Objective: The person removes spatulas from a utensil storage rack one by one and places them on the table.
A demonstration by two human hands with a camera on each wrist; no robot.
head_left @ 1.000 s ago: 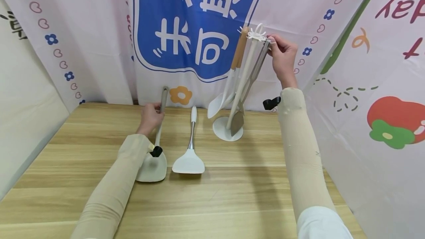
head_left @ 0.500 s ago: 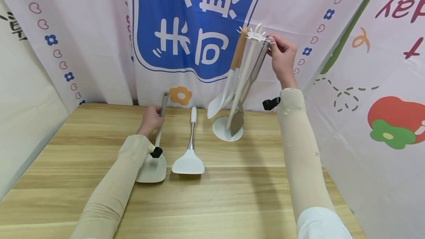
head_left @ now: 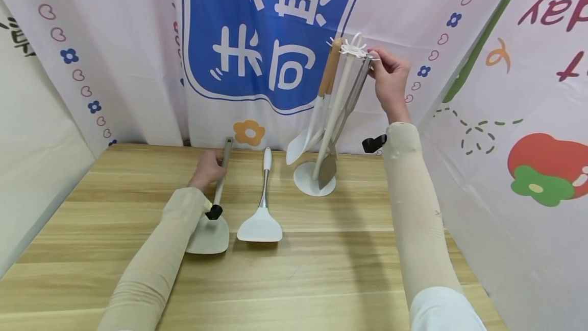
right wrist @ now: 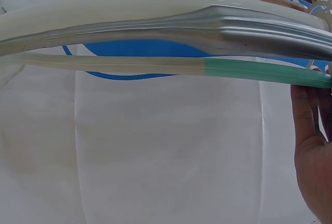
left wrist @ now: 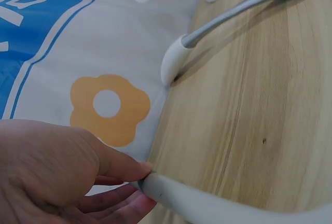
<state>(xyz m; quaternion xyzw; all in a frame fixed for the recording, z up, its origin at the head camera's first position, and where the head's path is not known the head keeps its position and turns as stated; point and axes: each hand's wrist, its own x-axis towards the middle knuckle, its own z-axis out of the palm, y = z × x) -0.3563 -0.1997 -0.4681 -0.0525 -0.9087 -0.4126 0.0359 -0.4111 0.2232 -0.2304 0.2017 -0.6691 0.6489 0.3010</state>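
Note:
Low over the table, my left hand [head_left: 209, 170] pinches the grey handle of a beige spatula [head_left: 209, 236], whose broad blade points towards me. In the left wrist view, thumb and fingers close on the end of this handle [left wrist: 197, 200]. My right hand [head_left: 391, 78] is up at the hooked top of a white utensil stand [head_left: 303, 180]. There the right wrist view shows its fingers at the end of a green handle [right wrist: 259, 71], the thumb out of sight. Right beside it hangs a steel-handled utensil [head_left: 357, 91].
A white turner with a steel neck [head_left: 260, 226] lies between the spatula and the stand. Utensils with wooden handles [head_left: 328, 73] hang on the stand's left side. A printed curtain [head_left: 285, 103] rises behind the wooden table [head_left: 294, 290].
The top end of the spatula's handle has come down and a little towards me in my left hand. My right hand has stayed at the top of the stand.

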